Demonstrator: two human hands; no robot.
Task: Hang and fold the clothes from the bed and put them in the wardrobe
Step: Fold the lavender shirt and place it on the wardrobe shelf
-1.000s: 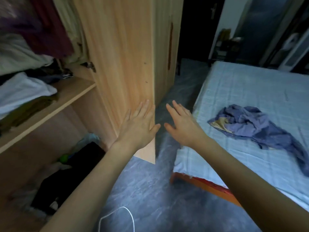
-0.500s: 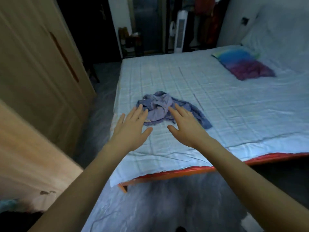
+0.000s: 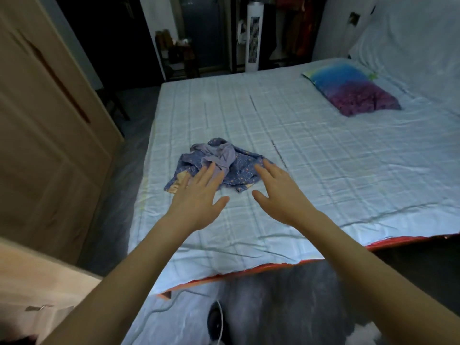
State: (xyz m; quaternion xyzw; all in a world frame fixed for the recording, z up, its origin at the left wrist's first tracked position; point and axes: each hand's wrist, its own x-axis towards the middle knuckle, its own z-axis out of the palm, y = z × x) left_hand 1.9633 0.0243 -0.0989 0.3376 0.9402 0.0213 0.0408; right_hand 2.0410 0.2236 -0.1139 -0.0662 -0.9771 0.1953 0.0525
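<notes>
A crumpled blue-purple patterned garment point(image 3: 232, 164) lies on the pale checked sheet of the bed point(image 3: 323, 150), near the bed's left side. My left hand point(image 3: 199, 199) is stretched out with straight fingers, its fingertips over the garment's near left edge. My right hand point(image 3: 278, 192) is likewise flat and spread, fingertips at the garment's near right edge. Neither hand holds anything. Whether the fingertips touch the cloth I cannot tell. The wooden wardrobe point(image 3: 47, 135) stands to the left with its door shut on this side.
A blue and purple pillow point(image 3: 353, 90) lies at the bed's far right. A white tower fan point(image 3: 252, 36) stands past the bed. An open wardrobe door edge point(image 3: 37, 275) juts in at bottom left. A white cable point(image 3: 219, 317) trails on the grey floor below.
The view swung from the open wardrobe to the bed. Both hands moved forward over the bed and now reach the garment's near edge.
</notes>
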